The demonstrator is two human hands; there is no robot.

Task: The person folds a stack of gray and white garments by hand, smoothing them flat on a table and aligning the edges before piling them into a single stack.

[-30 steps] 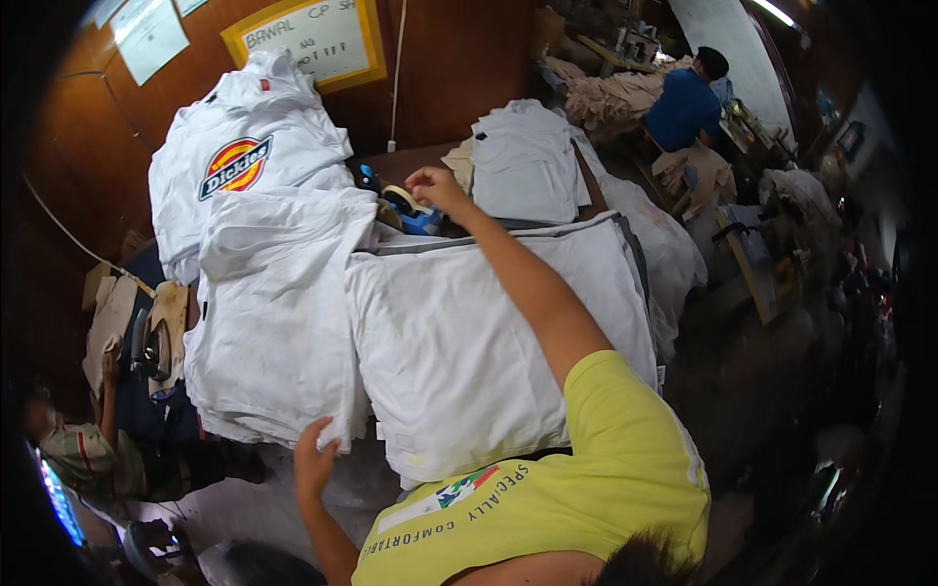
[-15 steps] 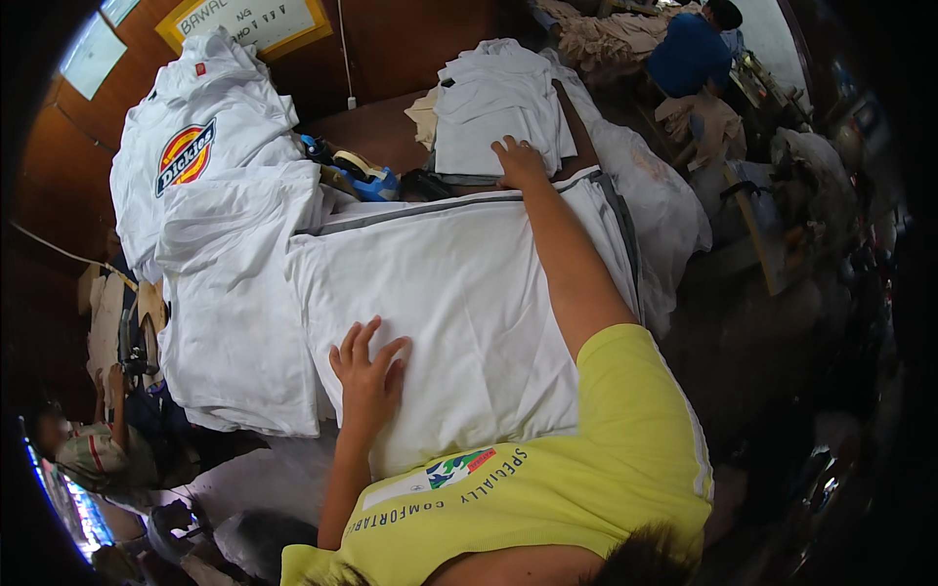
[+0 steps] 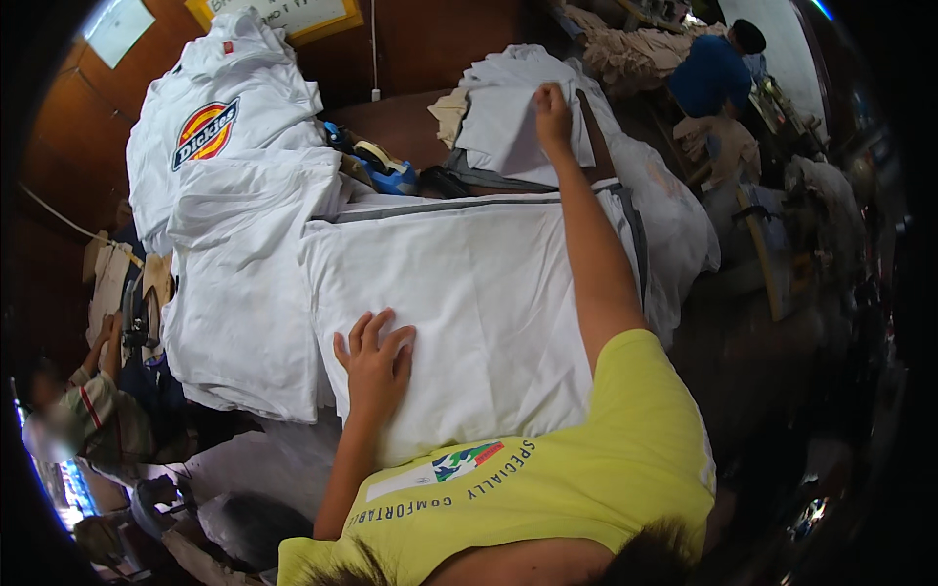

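Observation:
A flat white board-like surface covered in white cloth (image 3: 459,293) lies before me, edged with a dark grey strip along its far side. My left hand (image 3: 376,356) rests on the cloth near its left part, fingers spread and holding nothing. My right arm reaches across to the far pile of folded white garments (image 3: 503,122). There my right hand (image 3: 553,117) is closed on the top white garment (image 3: 518,107), lifting its near part off the pile. The fingertips themselves are partly hidden behind the hand.
At the left lie white T-shirts (image 3: 249,225), one with a round printed logo. A blue tape dispenser (image 3: 386,174) stands beyond the cloth. Clear plastic sheeting (image 3: 664,215) hangs at the right. One person (image 3: 708,73) sits far right; another (image 3: 107,410) is at the left.
My right hand has gone from lying on the far pile to closing on its top garment and raising it. My left hand stays on the cloth. The view has shifted slightly.

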